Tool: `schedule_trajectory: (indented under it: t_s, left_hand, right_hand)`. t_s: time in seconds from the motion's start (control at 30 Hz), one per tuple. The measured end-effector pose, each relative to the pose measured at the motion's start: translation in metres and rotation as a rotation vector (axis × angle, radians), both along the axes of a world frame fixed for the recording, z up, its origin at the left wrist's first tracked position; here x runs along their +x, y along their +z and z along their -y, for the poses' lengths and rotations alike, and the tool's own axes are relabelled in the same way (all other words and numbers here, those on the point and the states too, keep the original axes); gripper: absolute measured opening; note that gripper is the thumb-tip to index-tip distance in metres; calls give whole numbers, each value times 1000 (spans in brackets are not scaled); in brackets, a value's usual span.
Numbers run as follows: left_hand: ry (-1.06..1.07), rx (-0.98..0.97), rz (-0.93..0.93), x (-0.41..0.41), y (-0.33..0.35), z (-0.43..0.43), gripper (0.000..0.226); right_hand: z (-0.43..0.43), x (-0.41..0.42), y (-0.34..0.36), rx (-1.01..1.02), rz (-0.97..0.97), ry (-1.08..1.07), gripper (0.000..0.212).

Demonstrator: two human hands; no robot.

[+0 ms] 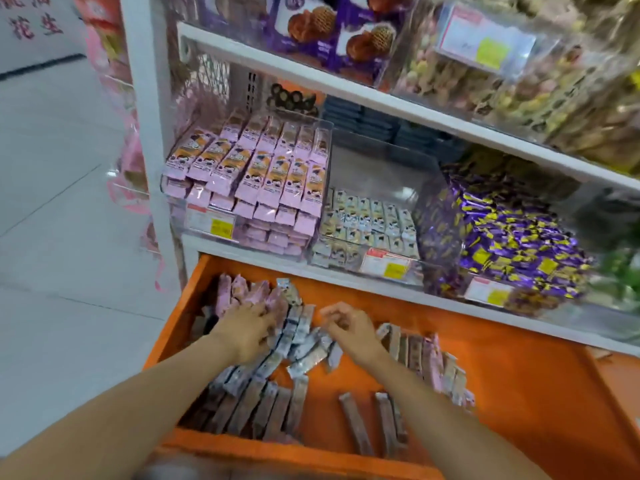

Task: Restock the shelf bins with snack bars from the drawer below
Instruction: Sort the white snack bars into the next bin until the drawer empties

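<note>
An open orange drawer (502, 368) below the shelf holds loose snack bars: pink ones (239, 292) at its back left, silver-white ones (304, 344) in the middle, brown ones (256, 407) at the front. My left hand (247, 332) lies over the pink and silver bars, fingers curled into the pile. My right hand (346, 327) hovers over the silver bars with its fingers curled; whether it holds one is unclear. Above, a clear bin (318, 133) is full of pink bars (256, 174). The middle bin (398, 161) has white bars (367, 220) low at its front.
A third bin holds purple-and-yellow candies (512, 237). Price tags (388, 266) hang on the bin fronts. The upper shelf (346, 86) carries purple cookie boxes and mixed sweets. A white shelf post (149, 133) stands left, with tiled floor (52, 237) beyond.
</note>
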State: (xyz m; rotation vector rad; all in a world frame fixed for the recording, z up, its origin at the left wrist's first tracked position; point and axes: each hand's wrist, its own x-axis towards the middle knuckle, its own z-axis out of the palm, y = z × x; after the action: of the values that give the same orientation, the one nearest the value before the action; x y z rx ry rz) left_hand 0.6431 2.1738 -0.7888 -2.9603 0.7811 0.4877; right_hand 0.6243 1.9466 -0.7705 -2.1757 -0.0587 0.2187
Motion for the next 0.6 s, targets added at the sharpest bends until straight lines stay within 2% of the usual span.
schedule_trajectory:
  t_s: [0.07, 0.13, 0.2, 0.3, 0.43, 0.6]
  left_hand:
    - [23, 72, -14, 3, -21, -1, 59]
    - [74, 99, -63, 5, -40, -3, 65]
    - [132, 53, -76, 7, -57, -6, 69]
    - [147, -56, 9, 12, -76, -11, 80]
    - [155, -54, 62, 24, -88, -10, 81]
    - [158, -130, 145, 34, -103, -11, 81]
  right_hand:
    - [11, 2, -33, -51, -152, 6, 16]
    - [17, 5, -62, -96, -285, 15, 29]
    - [17, 8, -83, -101, -360, 6, 40]
    - [10, 21, -103, -41, -452, -24, 51]
    - [-6, 44, -122, 13, -457, -40, 61]
    - [-22, 71, -140, 76, -488, -90, 63]
